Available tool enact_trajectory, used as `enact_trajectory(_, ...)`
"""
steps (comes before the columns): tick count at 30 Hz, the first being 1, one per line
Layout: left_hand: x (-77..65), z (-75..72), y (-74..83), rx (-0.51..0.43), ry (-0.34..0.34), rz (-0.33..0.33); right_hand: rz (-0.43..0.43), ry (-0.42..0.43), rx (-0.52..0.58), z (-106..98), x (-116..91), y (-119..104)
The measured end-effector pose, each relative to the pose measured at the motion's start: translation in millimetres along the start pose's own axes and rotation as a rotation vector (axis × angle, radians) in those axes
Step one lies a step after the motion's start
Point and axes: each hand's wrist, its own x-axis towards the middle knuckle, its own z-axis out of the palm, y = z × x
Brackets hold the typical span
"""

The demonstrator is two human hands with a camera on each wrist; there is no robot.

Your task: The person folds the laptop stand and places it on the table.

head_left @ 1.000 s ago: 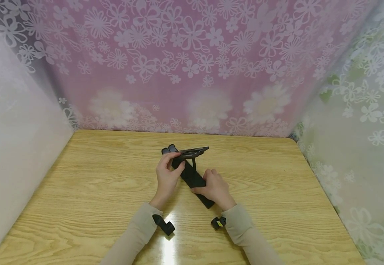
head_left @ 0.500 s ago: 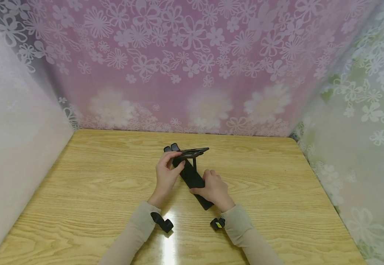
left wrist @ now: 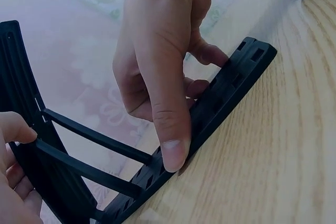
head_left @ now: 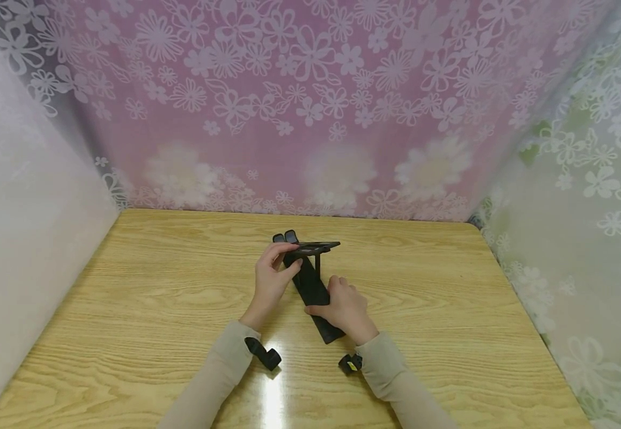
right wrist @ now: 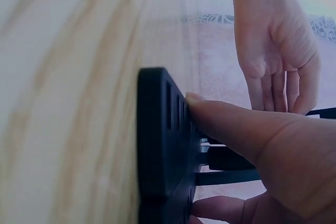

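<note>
A black folding stand [head_left: 310, 289] lies at a slant on the wooden table, its slotted base flat and its upper plate [head_left: 318, 246] raised. Two thin struts [left wrist: 89, 169] link plate and base in the left wrist view. My left hand [head_left: 271, 280] pinches the raised plate's left edge, fingers above and thumb lower. Across the base, my right hand [head_left: 345, 304] grips with the thumb on the near side and fingers on the far side. The right wrist view shows that thumb [right wrist: 226, 121] against the slotted base [right wrist: 152, 140]. Part of the base is hidden under the right hand.
Two rounded pads [head_left: 290, 236] stick out at the stand's far end. Wrist cameras [head_left: 264, 356] hang near the table. A pink flowered curtain [head_left: 310, 119] stands behind the table [head_left: 155, 286], with pale sheets on both sides.
The stand has turned slightly clockwise: its far end moved right and its near end moved a little left and closer. Both hands keep hold of it.
</note>
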Motion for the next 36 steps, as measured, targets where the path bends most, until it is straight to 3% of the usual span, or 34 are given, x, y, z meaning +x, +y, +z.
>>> enact_trajectory(18,5.1,-5.6,-8.0,-0.057,-0.139,-0.023,0.012,0.052,-0.05,10,-8,-6)
enact_trajectory(36,13.4,-3.7,-15.8,-0.069,-0.215,-0.026,0.053,0.097,-0.036,15,-15,-14)
